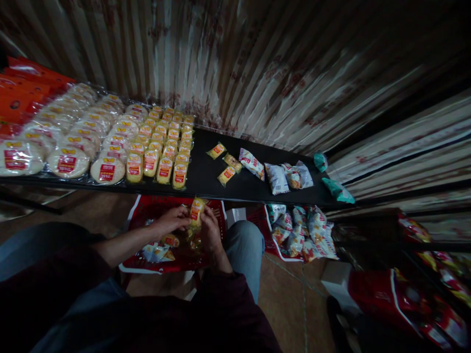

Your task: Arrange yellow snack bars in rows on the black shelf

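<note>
Over a red basket (142,206), both of my hands are closed on a yellow snack packet (196,210) with a red label. My left hand (175,218) pinches its left edge, and my right hand (211,229) grips the right side. More yellow packets (195,241) show just below my right hand's fingers; whether that hand also holds them I cannot tell. Inside the basket lie a yellow packet (170,240) and a white-and-blue bag (157,253). Rows of upright yellow packets (165,169) stand on the black table (209,176) beyond my hands.
Round white cracker packs (107,169) and orange bags (22,93) fill the table's left. To the right lie loose yellow packets (226,175), white snack bags (276,178) and green bags (337,190). A second basket (259,220) holds several bags. Pleated curtain (228,63) hangs behind.
</note>
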{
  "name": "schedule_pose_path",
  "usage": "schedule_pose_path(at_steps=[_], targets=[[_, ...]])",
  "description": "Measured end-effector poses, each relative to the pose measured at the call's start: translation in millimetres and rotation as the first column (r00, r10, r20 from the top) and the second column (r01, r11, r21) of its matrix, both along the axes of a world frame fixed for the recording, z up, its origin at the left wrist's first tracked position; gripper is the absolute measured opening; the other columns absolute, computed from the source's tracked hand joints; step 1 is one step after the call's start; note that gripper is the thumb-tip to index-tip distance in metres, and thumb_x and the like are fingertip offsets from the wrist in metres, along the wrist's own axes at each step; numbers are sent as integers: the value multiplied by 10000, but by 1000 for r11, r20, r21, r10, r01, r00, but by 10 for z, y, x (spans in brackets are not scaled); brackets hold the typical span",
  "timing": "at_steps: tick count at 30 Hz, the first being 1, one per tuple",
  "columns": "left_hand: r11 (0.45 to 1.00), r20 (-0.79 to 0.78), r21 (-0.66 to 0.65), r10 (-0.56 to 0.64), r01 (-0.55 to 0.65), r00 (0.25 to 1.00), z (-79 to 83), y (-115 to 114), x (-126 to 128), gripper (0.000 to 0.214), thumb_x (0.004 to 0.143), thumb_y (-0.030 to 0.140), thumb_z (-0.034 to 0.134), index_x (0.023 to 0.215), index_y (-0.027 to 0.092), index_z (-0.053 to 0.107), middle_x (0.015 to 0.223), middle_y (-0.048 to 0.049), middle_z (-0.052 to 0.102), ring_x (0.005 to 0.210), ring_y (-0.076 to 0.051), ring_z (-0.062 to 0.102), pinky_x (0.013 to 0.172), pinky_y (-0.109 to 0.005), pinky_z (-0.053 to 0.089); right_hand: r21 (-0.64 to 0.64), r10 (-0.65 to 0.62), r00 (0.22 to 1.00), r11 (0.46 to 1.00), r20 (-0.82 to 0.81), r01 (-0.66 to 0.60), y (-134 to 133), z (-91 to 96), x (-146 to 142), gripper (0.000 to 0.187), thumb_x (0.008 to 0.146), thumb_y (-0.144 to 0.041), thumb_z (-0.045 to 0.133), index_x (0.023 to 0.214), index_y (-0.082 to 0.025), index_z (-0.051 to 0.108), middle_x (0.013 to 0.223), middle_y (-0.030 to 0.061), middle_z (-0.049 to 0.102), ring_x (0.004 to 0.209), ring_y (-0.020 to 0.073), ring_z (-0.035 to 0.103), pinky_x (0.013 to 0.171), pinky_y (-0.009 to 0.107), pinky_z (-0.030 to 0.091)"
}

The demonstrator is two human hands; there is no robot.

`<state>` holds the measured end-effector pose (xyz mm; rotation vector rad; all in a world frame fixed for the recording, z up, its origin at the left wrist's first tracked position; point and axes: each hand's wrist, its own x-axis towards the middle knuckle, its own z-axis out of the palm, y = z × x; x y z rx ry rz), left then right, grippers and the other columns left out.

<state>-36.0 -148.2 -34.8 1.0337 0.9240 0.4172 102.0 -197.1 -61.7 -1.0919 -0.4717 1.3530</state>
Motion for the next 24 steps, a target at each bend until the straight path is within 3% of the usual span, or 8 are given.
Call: schedule_pose_path(at_steps=[3, 13, 17, 20, 24], targets=[[997, -10, 67, 26, -25, 1000, 15, -21, 19, 205, 639, 298, 640, 731, 178, 501, 662, 39, 550, 615, -113, 530, 612, -253, 420, 1, 9, 1000, 1000, 17, -9, 0, 26, 0, 291, 652, -296, 634, 927, -207, 609, 806, 0, 680, 743, 180, 618, 643, 274, 459], [998, 4, 57, 17, -18, 1000, -72, -17, -39, 247, 680, 357, 619, 803, 168, 518, 696, 17, 574, 640, -127, 559, 622, -262, 436, 41, 18, 996, 999, 87, -22, -9, -54, -20, 298, 659, -308, 672, 936, -225, 596, 832, -11, 648, 715, 153, 586, 682, 279, 446], [998, -5, 62, 21, -20, 1000, -36, -28, -54, 343, 687, 439, 632, 865, 160, 544, 746, 7, 579, 679, -132, 559, 633, -262, 436, 53, 22, 971, 998, 238, -36, -20, -94, 2, 299, 666, -295, 692, 939, -231, 588, 881, -10, 628, 796, 150, 576, 751, 271, 441], [998, -8, 60, 28, -27, 1000, -30, -28, -57, 392, 663, 451, 661, 901, 154, 566, 823, -15, 598, 740, -144, 563, 647, -264, 438, 59, 43, 937, 996, 346, -67, -34, -97, 15, 303, 676, -289, 693, 951, -230, 579, 912, -3, 618, 835, 156, 569, 773, 270, 441], [999, 31, 24, 20, -21, 999, -64, -21, -82, 416, 662, 433, 669, 970, 165, 592, 1004, -63, 628, 848, -179, 581, 688, -287, 451, 70, 79, 925, 991, 372, -112, -55, -49, 18, 289, 719, -311, 668, 981, -225, 579, 943, 10, 621, 862, 159, 570, 784, 275, 442]])
